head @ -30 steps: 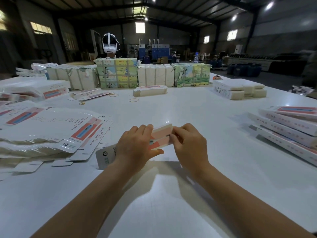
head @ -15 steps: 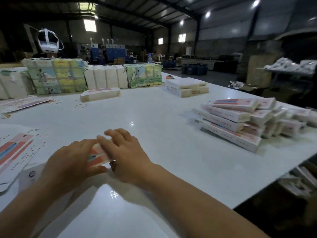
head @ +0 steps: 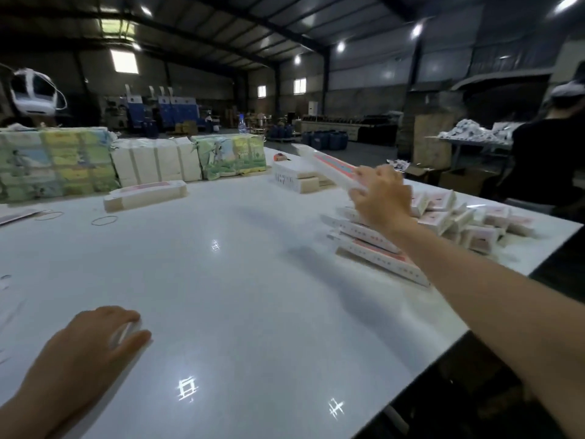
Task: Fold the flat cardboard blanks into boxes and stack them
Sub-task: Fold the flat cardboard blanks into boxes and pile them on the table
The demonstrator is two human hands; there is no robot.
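Glossy white table (head: pixel 240 280) in a dim warehouse; your right hand (head: pixel 378 198) grips a long pink-and-white folded cardboard box (head: pixel 329 166) over the right-edge stack of folded boxes (head: pixel 380 248), left hand (head: pixel 95 340) lies relaxed near the front-left edge.

Serving as the work surface: a glossy white table (head: pixel 247 280), reflecting ceiling lights. Lying on it: wrapped bundles (head: pixel 57 163) along the far edge, a banded stack of blanks (head: pixel 145 195), rubber bands (head: pixel 104 220), and a heap of folded boxes (head: pixel 449 223) at right. Resting near the front edge: a left hand (head: pixel 91 340).
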